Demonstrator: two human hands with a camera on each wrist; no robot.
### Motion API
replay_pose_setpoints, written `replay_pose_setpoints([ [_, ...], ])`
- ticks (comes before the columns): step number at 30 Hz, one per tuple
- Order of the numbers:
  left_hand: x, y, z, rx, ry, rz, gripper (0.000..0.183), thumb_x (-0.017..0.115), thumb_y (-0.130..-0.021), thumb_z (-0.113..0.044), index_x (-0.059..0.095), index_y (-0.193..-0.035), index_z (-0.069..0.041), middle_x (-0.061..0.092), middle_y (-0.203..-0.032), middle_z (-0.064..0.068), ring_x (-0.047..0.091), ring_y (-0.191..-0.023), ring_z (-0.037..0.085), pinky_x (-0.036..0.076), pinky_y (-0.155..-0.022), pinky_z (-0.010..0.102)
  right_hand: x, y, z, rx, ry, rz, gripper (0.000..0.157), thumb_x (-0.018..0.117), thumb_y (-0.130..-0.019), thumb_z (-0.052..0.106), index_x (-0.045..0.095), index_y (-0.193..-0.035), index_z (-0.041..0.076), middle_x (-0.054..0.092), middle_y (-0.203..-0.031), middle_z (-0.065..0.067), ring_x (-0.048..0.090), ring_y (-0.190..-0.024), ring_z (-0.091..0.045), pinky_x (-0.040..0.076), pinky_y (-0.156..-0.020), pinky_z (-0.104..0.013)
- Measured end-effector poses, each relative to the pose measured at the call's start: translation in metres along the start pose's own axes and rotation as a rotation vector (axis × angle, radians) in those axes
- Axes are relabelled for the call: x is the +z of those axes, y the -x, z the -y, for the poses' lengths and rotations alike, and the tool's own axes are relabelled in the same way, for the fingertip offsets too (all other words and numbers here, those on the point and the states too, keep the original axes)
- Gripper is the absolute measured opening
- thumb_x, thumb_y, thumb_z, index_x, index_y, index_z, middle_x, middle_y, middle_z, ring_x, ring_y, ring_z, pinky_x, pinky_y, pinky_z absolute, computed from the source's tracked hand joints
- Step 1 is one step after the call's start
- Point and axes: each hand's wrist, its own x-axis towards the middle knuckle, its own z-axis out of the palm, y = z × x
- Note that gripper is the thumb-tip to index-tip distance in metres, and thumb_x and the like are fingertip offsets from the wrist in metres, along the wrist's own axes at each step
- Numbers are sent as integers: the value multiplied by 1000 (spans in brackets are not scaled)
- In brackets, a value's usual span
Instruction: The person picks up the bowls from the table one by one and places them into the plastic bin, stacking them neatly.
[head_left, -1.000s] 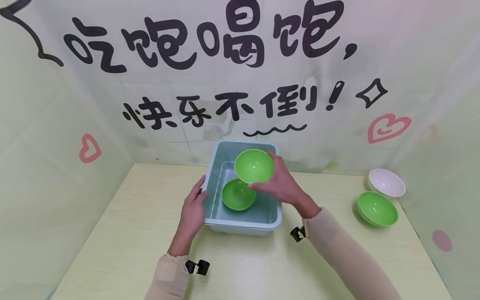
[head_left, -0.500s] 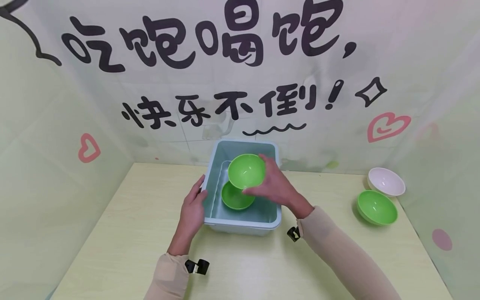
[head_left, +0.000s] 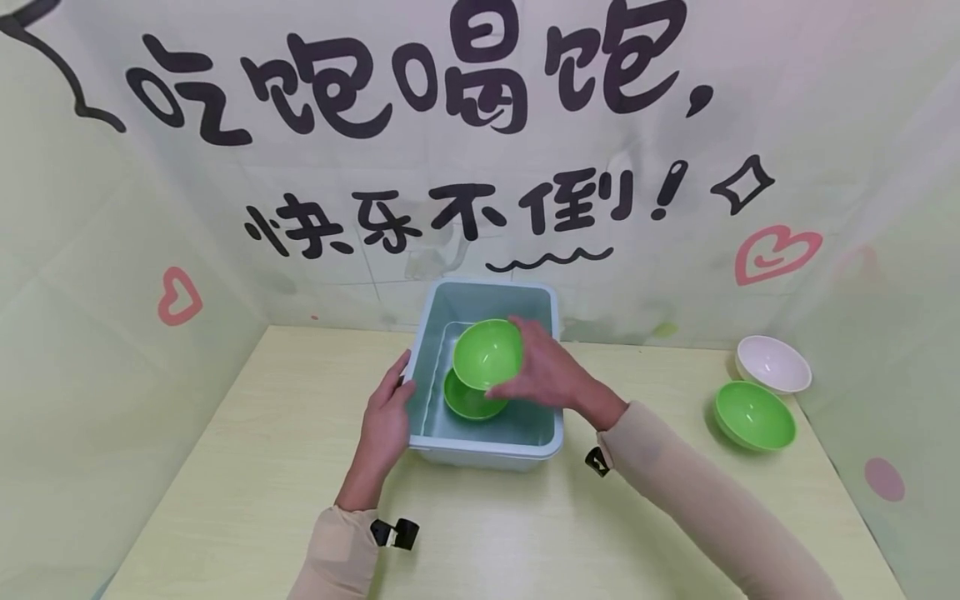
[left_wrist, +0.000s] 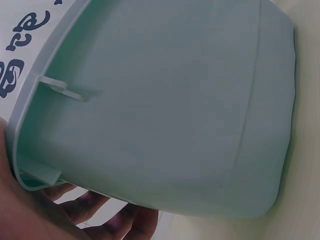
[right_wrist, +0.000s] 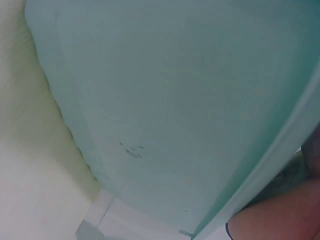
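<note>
In the head view, my right hand [head_left: 551,367] holds a small green bowl [head_left: 487,354] by its right side, thumb at the near edge and fingers at the far edge. The held bowl is tilted, its inside facing me, and hides part of a second green bowl [head_left: 474,400] lying in the light-blue plastic bin [head_left: 480,450]. My left hand [head_left: 386,421] grips the bin's left rim. In the left wrist view, its fingers [left_wrist: 120,222] lie along the bin's outer side. The right wrist view shows mostly the bin's outer wall [right_wrist: 150,100]; the held bowl is barely discernible there.
On the right of the light wooden table [head_left: 300,400] stand another green bowl [head_left: 753,417] and a white bowl [head_left: 772,365], close together. A printed cloth backdrop [head_left: 337,292] rises behind the table and along both sides.
My right hand has moved the held green bowl slightly left and toward me, lower over the second bowl, which is now more covered. My left hand and the bin have stayed in place.
</note>
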Motion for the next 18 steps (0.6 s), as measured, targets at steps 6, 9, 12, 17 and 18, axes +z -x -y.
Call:
replay_pose_setpoints([
  [6, 1, 0, 0, -1, 2, 2, 52, 33, -110, -27, 29, -162, -30, 23, -171, 9, 21, -158, 34, 19, -127, 56, -12, -4, 3, -21, -38, 54, 114, 92, -68, 39, 31, -154, -4, 51, -139, -20, 55, -123, -32, 51, -103, -49],
  [9, 0, 0, -1, 2, 5, 1, 52, 33, -110, -27, 29, -162, -30, 24, -170, 11, 21, -158, 33, 19, -127, 56, -17, -7, 5, -25, -49, 64, 111, 93, -68, 37, 33, -152, -4, 53, -137, -18, 57, -120, -30, 52, -103, -48],
  [12, 0, 0, -1, 0, 3, -3, 52, 33, -110, -27, 29, -162, -30, 24, -170, 11, 22, -158, 33, 19, -127, 56, -20, -11, 5, -26, -52, 80, 109, 93, -68, 36, 34, -151, -4, 54, -136, -18, 58, -119, -30, 52, -103, -47],
  [17, 0, 0, 0, 0, 8, -1, 52, 34, -110, -28, 29, -162, -30, 24, -170, 10, 21, -158, 33, 18, -127, 56, -17, -14, 7, -3, -55, 123, 113, 93, -68, 34, 30, -152, -7, 50, -140, -23, 54, -124, -34, 48, -108, -50],
  [18, 0, 0, 1, 1, 9, 1, 52, 34, -110, -28, 29, -162, -30, 23, -171, 10, 20, -158, 33, 18, -127, 56, -16, -14, 7, 6, -50, 133, 114, 93, -68, 34, 29, -153, -8, 49, -140, -23, 52, -125, -34, 47, -108, -50],
])
